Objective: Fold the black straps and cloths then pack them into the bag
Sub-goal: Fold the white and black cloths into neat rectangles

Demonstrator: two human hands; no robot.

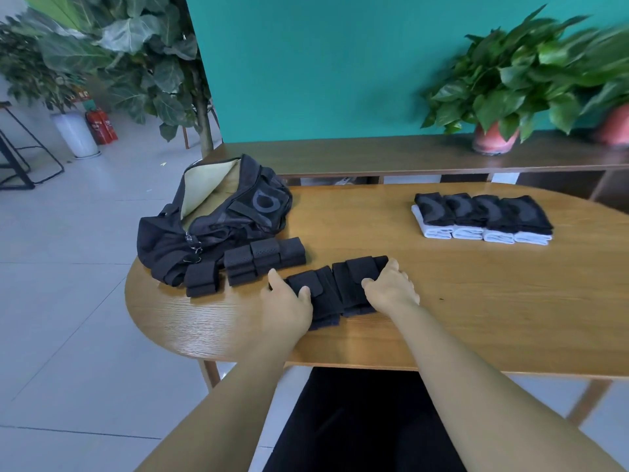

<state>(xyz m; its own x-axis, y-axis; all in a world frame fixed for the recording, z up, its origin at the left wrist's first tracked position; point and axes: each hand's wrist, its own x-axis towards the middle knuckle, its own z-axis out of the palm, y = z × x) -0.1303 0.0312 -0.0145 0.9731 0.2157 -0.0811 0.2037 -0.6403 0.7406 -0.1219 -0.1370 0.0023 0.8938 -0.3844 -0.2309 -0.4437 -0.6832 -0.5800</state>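
**Both hands gather a row of folded straps**

Fingers of the left hand (pixel 289 298) curl over the near-left end of a row of folded black fabric straps (pixel 337 287), thumb laid on top; the right hand (pixel 391 284) mirrors it, fingers wrapped over the far-right end. The two grips squeeze inward — most likely so the loose bundles stay pressed together as one block and can be lifted without unfolding.

Just to the left, more folded black perforated straps (pixel 262 260) sit in a tight cluster, touching the slumped black fabric duffel bag (pixel 211 229). Its zipper gapes wide, showing a pale lining, so the mouth is ready to receive whatever comes next.

Well apart, on the right of the oval wooden table (pixel 476 301), four folded black-and-white cloths (pixel 483 218) wait in a neat row — sorted but not yet packed. Folding looks largely done; packing seems to be the step in hand.

Behind stand a teal wall and potted green plants (pixel 510 86).
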